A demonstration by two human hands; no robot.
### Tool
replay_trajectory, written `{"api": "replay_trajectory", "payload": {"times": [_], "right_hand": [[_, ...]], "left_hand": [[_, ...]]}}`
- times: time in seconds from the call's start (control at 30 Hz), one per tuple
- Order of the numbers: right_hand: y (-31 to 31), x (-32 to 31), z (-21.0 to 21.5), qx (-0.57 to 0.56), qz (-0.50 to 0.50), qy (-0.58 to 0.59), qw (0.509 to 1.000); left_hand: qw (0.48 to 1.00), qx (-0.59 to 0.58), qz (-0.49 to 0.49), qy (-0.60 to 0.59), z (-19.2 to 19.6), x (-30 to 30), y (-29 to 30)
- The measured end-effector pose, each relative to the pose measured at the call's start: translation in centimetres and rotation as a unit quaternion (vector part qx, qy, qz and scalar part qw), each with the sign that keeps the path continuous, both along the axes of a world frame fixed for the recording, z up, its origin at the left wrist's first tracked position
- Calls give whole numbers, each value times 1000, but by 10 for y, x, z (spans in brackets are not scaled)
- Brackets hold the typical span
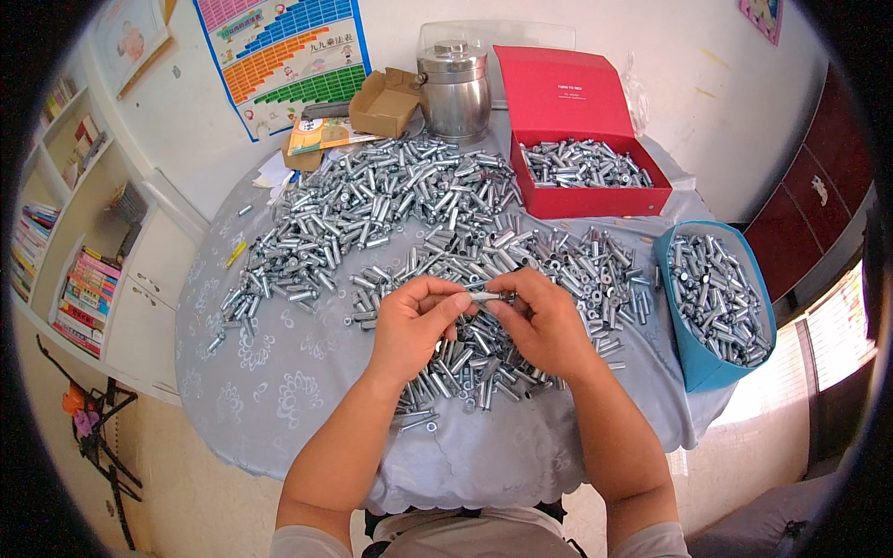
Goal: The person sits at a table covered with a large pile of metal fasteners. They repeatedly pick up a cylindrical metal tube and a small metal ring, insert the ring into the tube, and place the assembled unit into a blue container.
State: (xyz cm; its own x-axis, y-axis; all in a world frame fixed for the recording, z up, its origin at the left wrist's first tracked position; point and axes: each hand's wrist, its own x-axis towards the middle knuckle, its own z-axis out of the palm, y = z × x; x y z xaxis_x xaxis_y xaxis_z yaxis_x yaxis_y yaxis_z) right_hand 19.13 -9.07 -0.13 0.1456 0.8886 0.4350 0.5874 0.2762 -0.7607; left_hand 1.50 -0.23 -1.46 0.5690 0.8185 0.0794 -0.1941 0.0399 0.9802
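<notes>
My left hand [416,321] and my right hand [542,321] meet over the middle of a round table [279,391] with a pale grey patterned cloth. Between their fingertips they pinch one short silver metal tube [486,297], held level. Under and around both hands lies a heap of the same metal tubes [521,260]. A larger heap of metal tubes [372,205] spreads over the far left of the table.
A red box [642,200] with its lid up holds more tubes at the back right. A blue bin [693,358] full of tubes stands at the right edge. A steel canister [454,91] and a small cardboard box [384,102] stand at the back. White shelves [121,279] line the left.
</notes>
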Motion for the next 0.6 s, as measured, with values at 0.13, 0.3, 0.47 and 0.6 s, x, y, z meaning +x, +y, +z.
{"api": "replay_trajectory", "payload": {"times": [0.13,0.3,0.47,0.6], "right_hand": [[0,0,-1,11,10,12,1000],[0,-1,-3,-10,4,63,998],[1,1,-3,-43,-6,102,994],[6,4,-18,-7,-26,157,987]], "left_hand": [[1000,2,-1,-4,1,0,0],[1000,-2,0,-7,1,-2,0],[1000,-14,-4,-3,4,-1,-1],[999,-46,1,2,4,-4,3]]}}
